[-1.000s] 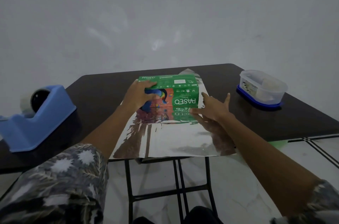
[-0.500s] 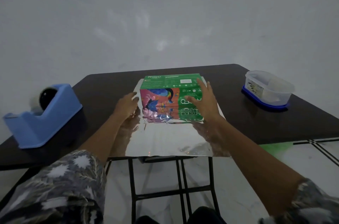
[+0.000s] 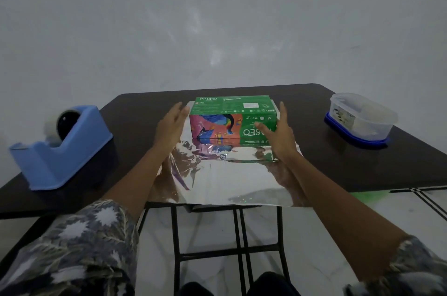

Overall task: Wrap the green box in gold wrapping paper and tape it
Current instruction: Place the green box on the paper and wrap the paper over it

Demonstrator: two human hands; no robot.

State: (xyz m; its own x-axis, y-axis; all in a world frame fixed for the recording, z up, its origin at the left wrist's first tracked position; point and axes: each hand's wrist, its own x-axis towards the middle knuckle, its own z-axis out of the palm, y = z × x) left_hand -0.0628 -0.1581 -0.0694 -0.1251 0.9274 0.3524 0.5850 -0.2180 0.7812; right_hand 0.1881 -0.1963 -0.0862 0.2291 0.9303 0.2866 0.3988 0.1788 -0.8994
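The green box (image 3: 232, 111), with a colourful bird print on its near face, lies on a shiny reflective sheet of wrapping paper (image 3: 225, 182) spread over the dark table (image 3: 314, 162). My left hand (image 3: 170, 126) hovers just left of the box, fingers apart, and holds nothing. At the box's right near corner is my right hand (image 3: 278, 136), fingers spread, thumb across the front face; whether it touches the box is unclear. The paper's near edge hangs slightly over the table's front edge.
A blue tape dispenser (image 3: 60, 148) with a roll stands at the table's left end. At the right end sits a clear plastic container (image 3: 360, 119) on a blue lid. A grey wall rises behind; table legs and pale floor show below.
The box went from tipped to lying flat on the paper. My left hand has come off it and hovers at its left side; my right hand has shifted to its right near corner.
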